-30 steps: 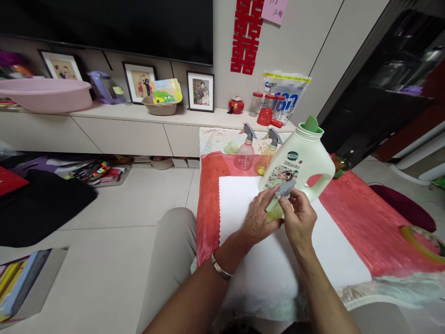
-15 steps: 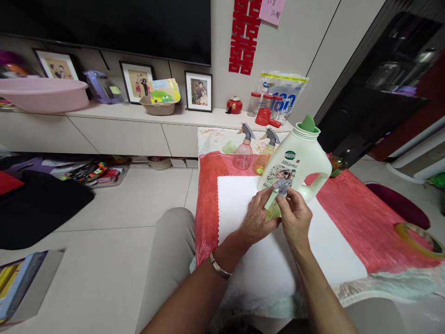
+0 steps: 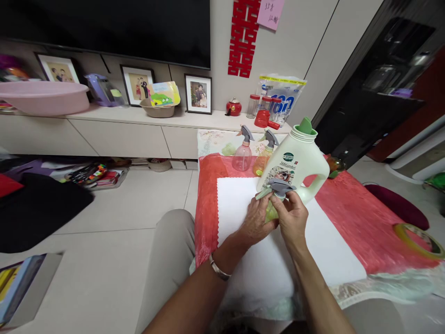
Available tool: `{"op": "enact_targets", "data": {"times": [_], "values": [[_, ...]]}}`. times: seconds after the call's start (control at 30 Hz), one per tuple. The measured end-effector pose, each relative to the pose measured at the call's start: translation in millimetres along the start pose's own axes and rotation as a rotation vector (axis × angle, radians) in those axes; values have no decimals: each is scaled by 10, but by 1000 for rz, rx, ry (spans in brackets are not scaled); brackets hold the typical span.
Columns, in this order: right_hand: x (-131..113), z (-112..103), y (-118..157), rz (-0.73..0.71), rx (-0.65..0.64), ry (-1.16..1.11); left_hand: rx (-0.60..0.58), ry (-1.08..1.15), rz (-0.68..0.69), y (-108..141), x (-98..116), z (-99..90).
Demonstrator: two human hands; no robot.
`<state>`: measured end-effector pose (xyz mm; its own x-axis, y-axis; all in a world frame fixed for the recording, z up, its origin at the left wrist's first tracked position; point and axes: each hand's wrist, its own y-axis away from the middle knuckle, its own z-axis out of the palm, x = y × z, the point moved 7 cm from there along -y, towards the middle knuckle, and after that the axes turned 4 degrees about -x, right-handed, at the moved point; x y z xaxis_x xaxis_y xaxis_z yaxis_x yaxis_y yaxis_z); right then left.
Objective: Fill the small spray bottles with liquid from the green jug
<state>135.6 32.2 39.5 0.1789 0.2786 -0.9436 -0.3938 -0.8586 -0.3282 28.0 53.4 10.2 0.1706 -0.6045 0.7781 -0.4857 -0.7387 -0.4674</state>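
Between my hands is a small green spray bottle (image 3: 271, 212) topped by a grey spray head (image 3: 281, 187) with a pale green trigger. My left hand (image 3: 256, 218) is wrapped round the bottle's body, which it partly hides. At the neck, just under the spray head, the fingers and thumb of my right hand (image 3: 291, 215) are closed on the collar. Right behind stands a large pale green jug (image 3: 295, 160) with a green spout. A pink spray bottle (image 3: 242, 158) and a yellow one (image 3: 263, 160) stand upright farther back on the left.
A white sheet (image 3: 333, 255) lies under my hands on the red-covered table (image 3: 351, 208). At the right edge rests a roll of tape (image 3: 419, 240). Beyond the table, a cabinet holds red-lidded jars (image 3: 253, 106), a clear bag (image 3: 287, 90) and a red pot (image 3: 233, 107).
The spray head has turned on the bottle: its trigger now points left and its back end right. Both hands stay in about the same place.
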Motion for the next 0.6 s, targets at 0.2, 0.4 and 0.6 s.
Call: {"op": "enact_targets", "data": {"times": [0.2,0.4,0.6], "values": [[86,-45,16,13,-108,-64,5,-9,-46,15,-3,-10],[124,-87,-22,4,-56,-131,16,6,12,21,1,-11],[91,-41,-42,1,-79,-172,32,8,59,18,33,-20]]}}
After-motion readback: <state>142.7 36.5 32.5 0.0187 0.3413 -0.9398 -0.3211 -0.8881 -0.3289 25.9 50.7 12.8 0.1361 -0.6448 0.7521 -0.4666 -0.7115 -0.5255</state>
